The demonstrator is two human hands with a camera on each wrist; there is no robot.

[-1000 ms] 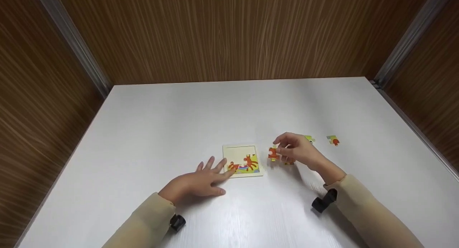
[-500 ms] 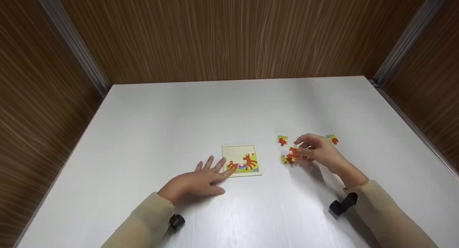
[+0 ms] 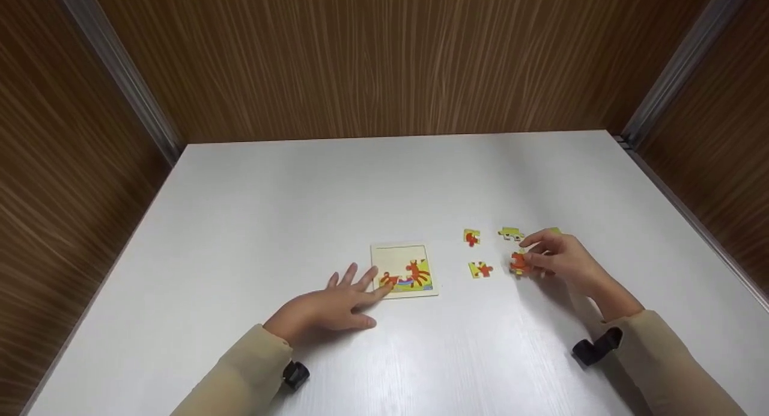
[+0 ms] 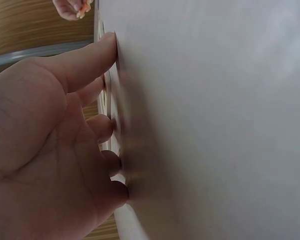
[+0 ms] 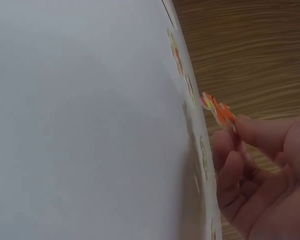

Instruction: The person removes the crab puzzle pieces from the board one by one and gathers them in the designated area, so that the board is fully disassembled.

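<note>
My right hand (image 3: 568,263) pinches an orange and yellow jigsaw piece (image 3: 518,264) between thumb and fingers. In the right wrist view the same jigsaw piece (image 5: 220,111) tilts out from the fingertips, raised off the table. My left hand (image 3: 336,306) lies spread, its fingertips on the left part of a square, pale puzzle tray (image 3: 393,256). Fitted pieces (image 3: 419,273) along the tray's bottom show an orange animal and a rainbow; bare wood shows above them. The left wrist view has the left hand (image 4: 64,135) with its fingertips down at the tray's edge.
Right of the tray lie loose pieces: a red and yellow piece (image 3: 471,237), an orange and yellow piece (image 3: 480,270) and a yellow-green piece (image 3: 510,233). Another piece (image 3: 556,230) is mostly hidden behind the right hand. Wood-grain panels (image 3: 384,61) enclose the white table (image 3: 288,193).
My right hand has moved rightward, away from the tray, with the orange piece, uncovering loose pieces and covering most of the far right one. My left hand has stayed on the tray.
</note>
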